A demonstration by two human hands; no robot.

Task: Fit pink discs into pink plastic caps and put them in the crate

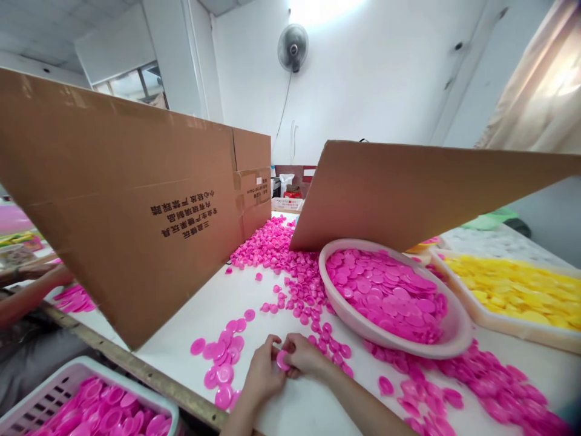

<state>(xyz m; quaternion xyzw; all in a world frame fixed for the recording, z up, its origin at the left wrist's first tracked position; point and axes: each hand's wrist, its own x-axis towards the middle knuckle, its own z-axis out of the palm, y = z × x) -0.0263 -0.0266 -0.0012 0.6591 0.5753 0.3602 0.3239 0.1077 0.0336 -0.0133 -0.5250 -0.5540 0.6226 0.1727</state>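
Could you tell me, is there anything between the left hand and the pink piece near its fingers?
Nothing visible: the left hand is close beside the pink piece, held in the right hand; whether the left touches it, I cannot tell.

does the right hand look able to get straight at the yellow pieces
Probably not straight: the wide basin of pink discs stands between the right hand and the yellow pieces, so it would likely need to reach over or around.

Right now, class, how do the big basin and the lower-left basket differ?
The basin is rounded; the basket has straight sides. The basin's visible wall is solid, while the basket's has slots. The basin is on the table, whereas the basket sits beyond its edge. Both are pale and hold pink pieces.
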